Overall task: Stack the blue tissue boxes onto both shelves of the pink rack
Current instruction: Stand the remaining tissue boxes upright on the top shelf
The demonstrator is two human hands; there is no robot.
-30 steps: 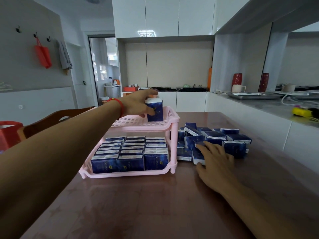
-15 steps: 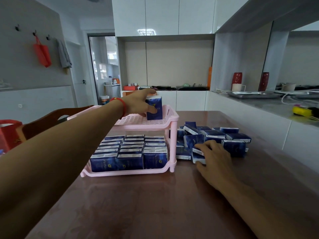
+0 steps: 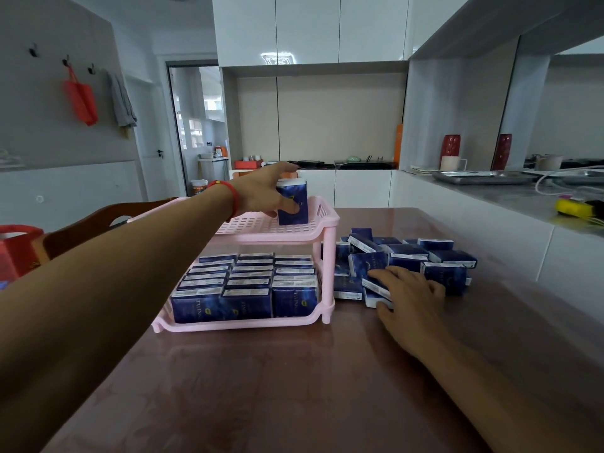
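1. My left hand grips one blue tissue box upright on the pink rack's top shelf.
2. My right hand lies flat, fingers straight, on the loose pile of boxes beside the rack.
3. The lower shelf sits packed with boxes.

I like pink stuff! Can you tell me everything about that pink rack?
The pink rack looks like plastic, with two slotted shelves joined by round posts. It stands upright on the brown table. Its bottom shelf is packed with blue tissue boxes. The top shelf holds just one box, upright at the far right corner, gripped by the left hand.
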